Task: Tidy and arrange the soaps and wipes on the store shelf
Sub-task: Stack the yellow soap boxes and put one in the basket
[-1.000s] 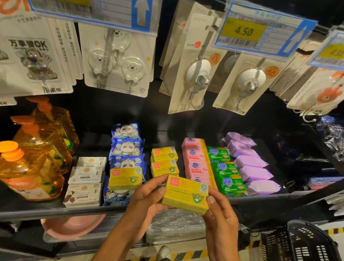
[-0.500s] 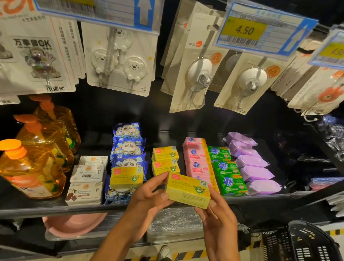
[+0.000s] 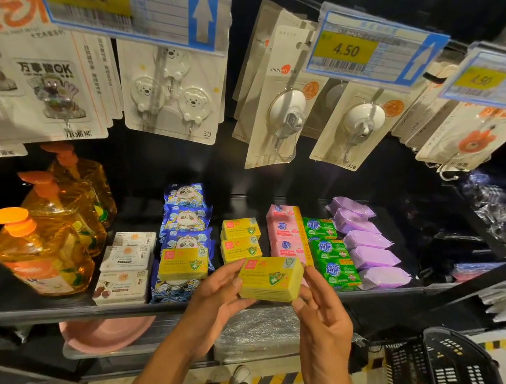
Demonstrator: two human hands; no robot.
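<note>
We hold a yellow soap box (image 3: pixel 270 277) between both hands, over the near edge of the shelf (image 3: pixel 36 310). Our left hand (image 3: pixel 218 296) grips its left end and our right hand (image 3: pixel 323 320) pinches its right end. Two matching yellow boxes (image 3: pixel 241 229) lie just behind it, left of the pink soaps (image 3: pixel 285 231).

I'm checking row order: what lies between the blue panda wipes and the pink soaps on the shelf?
In the head view, two yellow soap boxes, one behind the other, fill that gap.
</note>
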